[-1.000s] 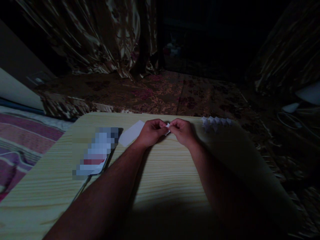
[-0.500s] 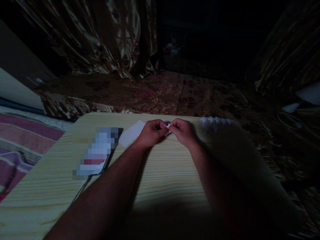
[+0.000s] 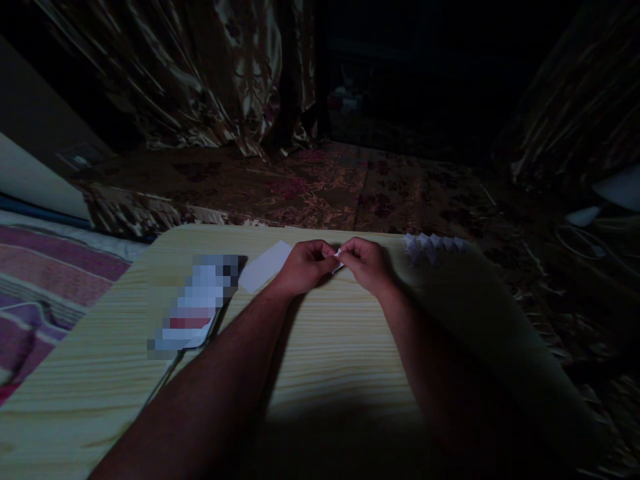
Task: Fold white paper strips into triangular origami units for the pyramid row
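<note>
Near the far edge of the wooden table (image 3: 340, 360), my left hand (image 3: 309, 267) and my right hand (image 3: 365, 263) meet fingertip to fingertip. Both are closed in a pinch on a small folded piece of white paper (image 3: 339, 257), mostly covered by the fingers. Beside my left hand lies a flat white sheet of paper (image 3: 264, 268). To the right of my right hand, several small white folded paper stars (image 3: 435, 243) stand in rows by the table's far edge.
A phone-like device (image 3: 195, 310) with a blurred screen rests at the left, a cable (image 3: 160, 383) running from it. Beyond the table are a patterned cloth-covered ledge (image 3: 300, 180) and curtains (image 3: 240, 73). Striped bedding (image 3: 45, 280) lies left; a white lamp (image 3: 620, 187) stands right.
My fingers shift very slightly on the folded paper, with both hands still pinching it. The whole view has drifted by a few pixels; the other things stay where they were.
</note>
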The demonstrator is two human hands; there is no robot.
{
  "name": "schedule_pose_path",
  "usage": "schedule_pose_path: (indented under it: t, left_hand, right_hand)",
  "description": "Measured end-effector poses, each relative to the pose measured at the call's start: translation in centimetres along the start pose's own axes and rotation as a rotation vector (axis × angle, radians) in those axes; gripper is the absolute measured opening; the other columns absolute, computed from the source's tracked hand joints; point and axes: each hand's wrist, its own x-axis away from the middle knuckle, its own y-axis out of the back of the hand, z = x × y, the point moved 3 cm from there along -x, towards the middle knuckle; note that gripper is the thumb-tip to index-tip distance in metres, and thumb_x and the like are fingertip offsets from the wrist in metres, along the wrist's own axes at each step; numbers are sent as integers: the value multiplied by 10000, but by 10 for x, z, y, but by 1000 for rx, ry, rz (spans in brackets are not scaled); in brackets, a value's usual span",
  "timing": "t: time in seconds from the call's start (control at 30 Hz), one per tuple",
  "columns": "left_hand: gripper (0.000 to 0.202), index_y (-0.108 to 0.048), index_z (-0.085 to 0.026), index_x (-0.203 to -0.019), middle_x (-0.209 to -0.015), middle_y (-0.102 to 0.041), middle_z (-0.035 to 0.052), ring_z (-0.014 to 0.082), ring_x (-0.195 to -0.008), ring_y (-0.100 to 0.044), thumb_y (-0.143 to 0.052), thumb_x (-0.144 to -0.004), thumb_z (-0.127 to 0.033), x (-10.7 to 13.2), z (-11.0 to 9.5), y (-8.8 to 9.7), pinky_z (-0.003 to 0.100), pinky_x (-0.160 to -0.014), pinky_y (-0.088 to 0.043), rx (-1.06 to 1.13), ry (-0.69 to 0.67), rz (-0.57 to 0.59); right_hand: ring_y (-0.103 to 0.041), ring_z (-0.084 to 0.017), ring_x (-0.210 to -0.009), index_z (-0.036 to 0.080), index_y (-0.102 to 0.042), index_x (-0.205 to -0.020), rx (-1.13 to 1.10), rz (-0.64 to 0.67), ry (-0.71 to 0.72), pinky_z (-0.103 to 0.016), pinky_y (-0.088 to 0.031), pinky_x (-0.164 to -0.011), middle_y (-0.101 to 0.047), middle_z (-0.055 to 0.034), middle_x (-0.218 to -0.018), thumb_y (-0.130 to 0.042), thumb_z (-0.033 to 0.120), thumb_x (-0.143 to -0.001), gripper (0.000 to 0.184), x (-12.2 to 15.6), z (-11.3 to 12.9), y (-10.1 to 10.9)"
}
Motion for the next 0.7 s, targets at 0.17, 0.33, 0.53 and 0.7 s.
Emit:
schedule_pose_path:
  t: [0.17,0.33,0.53,0.7]
  left_hand:
    - [280,-584,-134,-740,-604,-549,-9,61,-487,-409,-707,-695,-381,0,0,0,198,-457,-309,0,1,12]
    - [275,-576,-138,-746,-582,-536,-20,60,-468,-404,-703,-700,-378,-1,2,0,198,-451,-308,11,16,14]
    - [269,-586,-134,-751,-584,-537,-23,59,-470,-400,-705,-696,-369,0,1,0,196,-441,-300,0,28,30]
    - [271,-586,-135,-740,-583,-540,-24,57,-475,-406,-706,-695,-373,0,0,0,190,-449,-300,-12,22,16]
  right_hand:
    - [-531,-119,-614,163,-596,-715,5,13,9,-232,-404,-561,-590,9,-650,-600,249,-690,89,0,0,0]
    - [-536,-118,-621,156,-599,-727,-3,12,11,-232,-408,-572,-596,7,-661,-599,244,-689,95,-1,-2,-1]
    - [-504,-105,-600,156,-584,-694,27,21,65,-224,-381,-552,-564,18,-636,-579,211,-699,56,0,0,-1]
    - [-520,-112,-619,157,-588,-712,10,21,52,-230,-395,-573,-578,14,-654,-586,225,-702,68,-1,-1,0]
